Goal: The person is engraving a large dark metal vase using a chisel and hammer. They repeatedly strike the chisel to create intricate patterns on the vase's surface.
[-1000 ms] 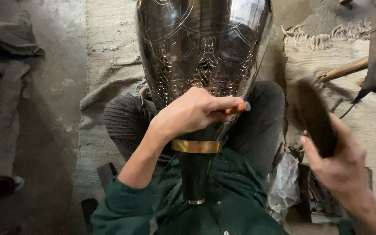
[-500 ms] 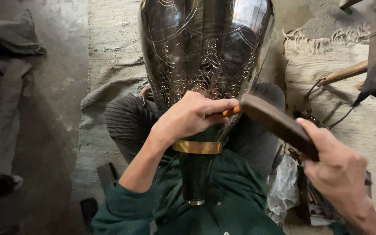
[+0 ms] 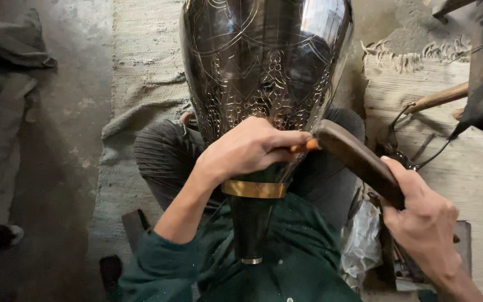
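A large dark metal vase (image 3: 264,67) with fine engraved patterns and a brass band (image 3: 254,189) around its neck rests on my lap, neck pointing toward me. My left hand (image 3: 247,150) is closed around a small orange-handled tool (image 3: 306,146) pressed against the vase's lower body. My right hand (image 3: 426,221) grips a dark wooden mallet (image 3: 356,158), and its head touches the end of the orange tool.
A woven mat (image 3: 141,84) covers the floor under me. A wooden-handled tool (image 3: 437,98) and wires lie on a mat at the right. Crumpled plastic (image 3: 361,240) sits by my right leg. Grey cloth (image 3: 6,50) lies at the far left.
My right hand has swung the mallet from upright at the right down and left until its head meets the orange tool. The left hand and the vase have stayed put.
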